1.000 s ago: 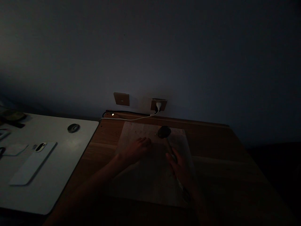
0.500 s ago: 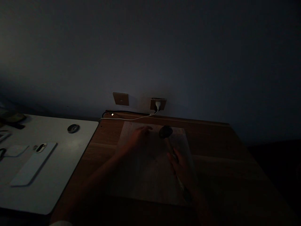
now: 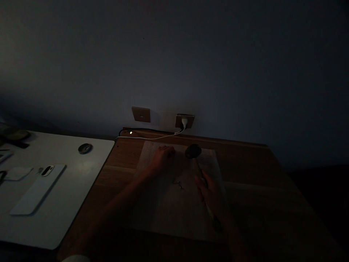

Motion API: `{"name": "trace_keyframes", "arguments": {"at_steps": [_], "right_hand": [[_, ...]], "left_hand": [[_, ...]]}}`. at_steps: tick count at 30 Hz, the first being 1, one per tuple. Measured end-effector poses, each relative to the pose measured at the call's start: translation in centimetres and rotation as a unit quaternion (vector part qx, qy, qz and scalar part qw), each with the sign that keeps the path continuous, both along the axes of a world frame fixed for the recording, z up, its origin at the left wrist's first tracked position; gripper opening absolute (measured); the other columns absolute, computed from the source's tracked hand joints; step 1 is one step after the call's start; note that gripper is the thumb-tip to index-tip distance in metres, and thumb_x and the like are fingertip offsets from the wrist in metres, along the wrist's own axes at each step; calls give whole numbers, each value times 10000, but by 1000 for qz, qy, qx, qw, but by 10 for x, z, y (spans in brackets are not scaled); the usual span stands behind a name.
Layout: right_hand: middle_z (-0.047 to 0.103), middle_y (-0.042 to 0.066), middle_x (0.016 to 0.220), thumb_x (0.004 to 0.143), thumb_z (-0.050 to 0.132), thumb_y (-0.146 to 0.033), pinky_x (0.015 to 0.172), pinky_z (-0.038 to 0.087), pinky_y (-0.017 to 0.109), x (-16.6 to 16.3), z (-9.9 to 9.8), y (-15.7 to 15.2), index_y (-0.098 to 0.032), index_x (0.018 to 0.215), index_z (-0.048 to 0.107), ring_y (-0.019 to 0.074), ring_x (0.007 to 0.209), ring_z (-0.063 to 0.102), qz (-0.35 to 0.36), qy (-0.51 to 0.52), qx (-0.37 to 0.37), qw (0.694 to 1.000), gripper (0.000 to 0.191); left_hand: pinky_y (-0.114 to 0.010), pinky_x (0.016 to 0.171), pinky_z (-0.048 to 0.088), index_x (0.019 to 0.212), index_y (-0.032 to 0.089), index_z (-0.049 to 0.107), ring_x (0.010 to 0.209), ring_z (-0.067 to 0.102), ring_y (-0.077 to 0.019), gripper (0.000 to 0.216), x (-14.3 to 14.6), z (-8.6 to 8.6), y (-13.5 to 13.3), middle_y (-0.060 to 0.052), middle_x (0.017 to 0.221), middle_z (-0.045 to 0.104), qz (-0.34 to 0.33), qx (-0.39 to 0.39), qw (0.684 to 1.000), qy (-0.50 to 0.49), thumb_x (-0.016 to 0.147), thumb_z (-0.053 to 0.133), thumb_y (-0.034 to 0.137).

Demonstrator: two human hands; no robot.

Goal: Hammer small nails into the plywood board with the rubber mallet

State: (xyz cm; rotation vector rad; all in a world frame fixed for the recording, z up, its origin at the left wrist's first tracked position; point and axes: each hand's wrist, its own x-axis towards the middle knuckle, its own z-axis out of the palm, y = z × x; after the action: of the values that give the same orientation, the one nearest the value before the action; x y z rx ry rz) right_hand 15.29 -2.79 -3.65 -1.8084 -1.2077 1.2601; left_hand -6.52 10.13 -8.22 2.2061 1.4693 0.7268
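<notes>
The scene is very dark. A pale sheet or board (image 3: 169, 207) lies on a brown wooden table (image 3: 245, 174). My left hand (image 3: 163, 157) rests near the sheet's far edge, fingers curled together, and I cannot make out anything in them. My right hand (image 3: 210, 191) is closed round the handle of a long tool with a dark rounded head (image 3: 193, 151), like a mallet or ladle, lying over the sheet. A tiny pale object (image 3: 179, 184) sits on the sheet between my hands.
A white table (image 3: 62, 203) adjoins on the left, carrying a white phone (image 3: 38, 189), a small round dark object (image 3: 85, 148) and other dim items. On the wall are a switch (image 3: 141, 114) and a socket with a white plug (image 3: 184, 122) and cable.
My left hand moved from the middle of the sheet up to its far edge. That uncovered the tiny pale object on the sheet. My right hand has barely shifted.
</notes>
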Motion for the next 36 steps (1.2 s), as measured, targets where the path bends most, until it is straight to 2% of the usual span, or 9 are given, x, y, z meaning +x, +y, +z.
{"name": "trace_keyframes", "arguments": {"at_steps": [4,11,13,17,19,25,32,36], "right_hand": [[463,-102,505,845,568,-669,378,356,231,-4,0,5,-136,1318,584,123,406,444,5,7,8,1000,713],[468,-103,519,901,547,-633,363,333,212,-8,-6,11,-164,1327,586,107,380,431,48,21,25,998,635],[467,-102,514,909,538,-632,358,325,216,-12,-8,14,-160,1358,574,112,376,429,61,22,24,998,652],[479,-88,513,913,546,-624,382,348,234,-20,-9,19,-159,1378,574,131,403,450,78,-1,25,997,659],[523,-62,544,908,569,-613,409,365,243,-23,-10,21,-182,1329,620,137,434,473,84,-18,34,996,604],[545,-37,569,892,607,-605,448,370,252,-26,-10,21,-210,1264,670,163,491,517,76,-33,47,995,545],[577,-16,615,940,534,-587,436,373,250,-26,-14,19,-192,1271,663,154,481,508,100,-36,50,993,531],[635,3,681,936,545,-581,452,405,252,-27,-11,17,-172,1340,624,153,511,544,103,-38,50,993,581]], "left_hand": [[-308,866,517,953,198,734,887,699,-193,162,-3,-1,0,-43,927,757,-6,-20,1000,-12,893,622,97],[-325,881,514,941,191,744,955,701,-218,133,-2,-2,1,-71,988,764,-33,3,999,-20,898,636,126],[-325,881,524,1010,187,736,936,714,-214,161,-2,-3,1,-68,996,775,-28,-5,999,-40,899,637,127],[-285,805,552,1299,204,630,868,738,-188,452,-3,-6,-1,-34,984,800,-7,-52,994,-98,868,615,68],[-279,778,556,1344,205,602,856,745,-193,512,-3,-6,-1,-35,984,804,2,-62,993,-102,853,621,61],[-322,841,573,1321,196,636,970,753,-245,476,-2,-6,0,-89,1107,791,22,-36,996,-77,853,677,120],[-308,808,580,1315,185,637,904,754,-226,496,-1,-5,3,-68,1026,798,12,-60,995,-82,831,670,82],[-332,837,572,1211,149,657,952,733,-244,346,-6,5,-4,-97,1074,770,11,-40,998,-53,870,629,92]]}}
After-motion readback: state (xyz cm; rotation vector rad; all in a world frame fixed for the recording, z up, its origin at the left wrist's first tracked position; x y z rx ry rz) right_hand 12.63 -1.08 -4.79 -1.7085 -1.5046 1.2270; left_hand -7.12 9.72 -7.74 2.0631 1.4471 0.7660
